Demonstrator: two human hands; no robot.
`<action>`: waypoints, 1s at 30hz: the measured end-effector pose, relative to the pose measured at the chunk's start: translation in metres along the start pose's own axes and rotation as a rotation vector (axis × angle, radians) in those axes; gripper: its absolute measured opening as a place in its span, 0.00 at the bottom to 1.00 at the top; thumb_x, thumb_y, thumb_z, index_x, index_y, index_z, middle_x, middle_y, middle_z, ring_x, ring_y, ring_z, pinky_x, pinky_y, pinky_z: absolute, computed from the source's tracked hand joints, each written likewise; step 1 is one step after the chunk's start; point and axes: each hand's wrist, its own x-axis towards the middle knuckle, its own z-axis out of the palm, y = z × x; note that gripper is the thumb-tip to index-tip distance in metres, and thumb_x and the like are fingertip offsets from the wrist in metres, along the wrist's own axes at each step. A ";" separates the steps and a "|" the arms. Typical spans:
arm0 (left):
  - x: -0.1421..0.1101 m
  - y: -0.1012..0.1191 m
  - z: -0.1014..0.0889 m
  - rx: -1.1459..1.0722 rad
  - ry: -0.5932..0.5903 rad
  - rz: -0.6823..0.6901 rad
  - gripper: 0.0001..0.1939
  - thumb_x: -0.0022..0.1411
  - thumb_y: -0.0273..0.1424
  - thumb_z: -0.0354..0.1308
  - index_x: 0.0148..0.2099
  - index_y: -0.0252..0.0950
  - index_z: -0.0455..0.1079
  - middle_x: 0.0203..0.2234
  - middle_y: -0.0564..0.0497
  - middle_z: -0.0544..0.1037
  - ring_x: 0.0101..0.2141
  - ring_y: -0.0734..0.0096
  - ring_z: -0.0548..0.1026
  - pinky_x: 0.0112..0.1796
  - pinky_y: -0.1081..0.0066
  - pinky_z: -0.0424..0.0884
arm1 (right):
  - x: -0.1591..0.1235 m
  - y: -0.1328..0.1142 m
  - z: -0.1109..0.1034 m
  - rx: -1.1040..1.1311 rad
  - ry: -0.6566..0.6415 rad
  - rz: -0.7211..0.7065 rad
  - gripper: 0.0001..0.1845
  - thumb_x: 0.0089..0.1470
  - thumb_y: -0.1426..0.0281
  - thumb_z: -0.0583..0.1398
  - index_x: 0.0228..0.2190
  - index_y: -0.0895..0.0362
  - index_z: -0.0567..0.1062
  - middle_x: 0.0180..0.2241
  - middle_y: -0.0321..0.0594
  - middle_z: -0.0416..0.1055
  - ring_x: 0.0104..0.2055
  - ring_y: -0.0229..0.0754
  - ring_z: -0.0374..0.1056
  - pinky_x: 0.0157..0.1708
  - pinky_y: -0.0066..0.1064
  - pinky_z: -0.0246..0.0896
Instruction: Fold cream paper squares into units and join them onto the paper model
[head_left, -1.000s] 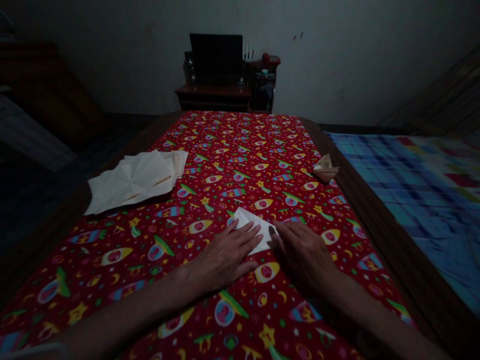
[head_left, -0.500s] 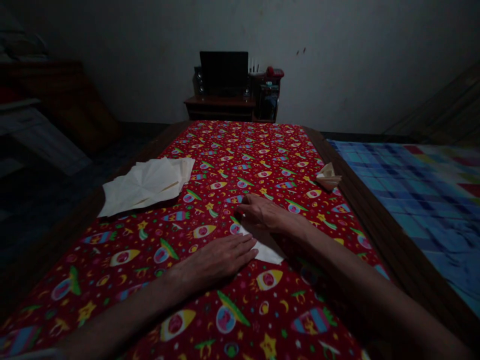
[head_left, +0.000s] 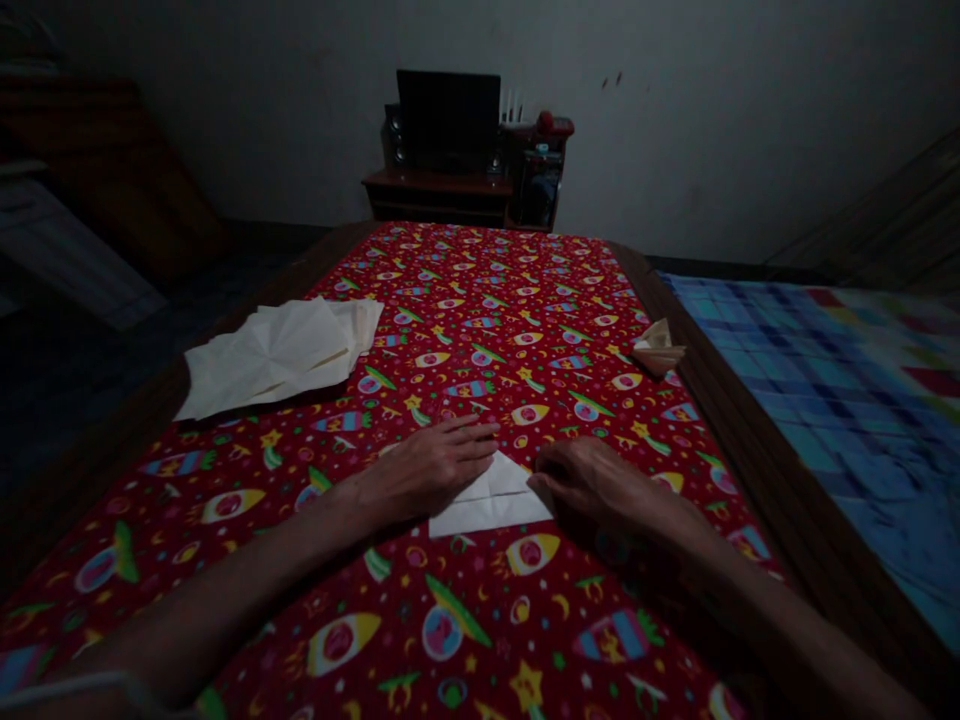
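A folded sheet of white paper lies on the red printed tablecloth in front of me, with a crease line across it. My left hand rests flat over the paper's upper left part, fingers stretched out to the right. At the paper's right edge, my right hand has its fingers curled together in a pinch on the paper's corner. The fingertips there are dim and partly hidden.
Creased white sheets lie in a pile at the table's left edge. A small folded paper piece stands near the right edge. Beyond the table are a monitor on a desk and, to the right, a checked blue cloth.
My right hand has come nearer and to the right, down to the paper's right corner. My left hand has slid up onto the paper, and more of the folded sheet now shows.
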 end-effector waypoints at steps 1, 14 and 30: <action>0.000 0.006 0.000 -0.024 0.000 -0.036 0.15 0.63 0.22 0.47 0.50 0.30 0.68 0.50 0.43 0.72 0.56 0.59 0.64 0.55 0.57 0.62 | -0.006 -0.002 0.005 -0.011 0.030 -0.001 0.14 0.57 0.66 0.53 0.25 0.58 0.71 0.21 0.35 0.67 0.21 0.32 0.57 0.22 0.25 0.46; -0.024 0.031 -0.007 -0.224 -0.083 -0.234 0.28 0.61 0.43 0.53 0.60 0.37 0.58 0.57 0.44 0.65 0.56 0.58 0.63 0.54 0.57 0.63 | -0.016 -0.024 0.039 -0.117 0.202 -0.390 0.15 0.57 0.65 0.56 0.45 0.58 0.69 0.48 0.46 0.65 0.48 0.45 0.59 0.47 0.39 0.56; -0.030 0.042 0.003 -0.126 0.075 -0.182 0.16 0.65 0.34 0.51 0.51 0.31 0.67 0.50 0.42 0.72 0.53 0.61 0.67 0.52 0.63 0.68 | -0.017 -0.018 0.046 0.088 0.314 -0.410 0.09 0.58 0.74 0.53 0.40 0.57 0.71 0.44 0.43 0.70 0.44 0.41 0.63 0.42 0.36 0.61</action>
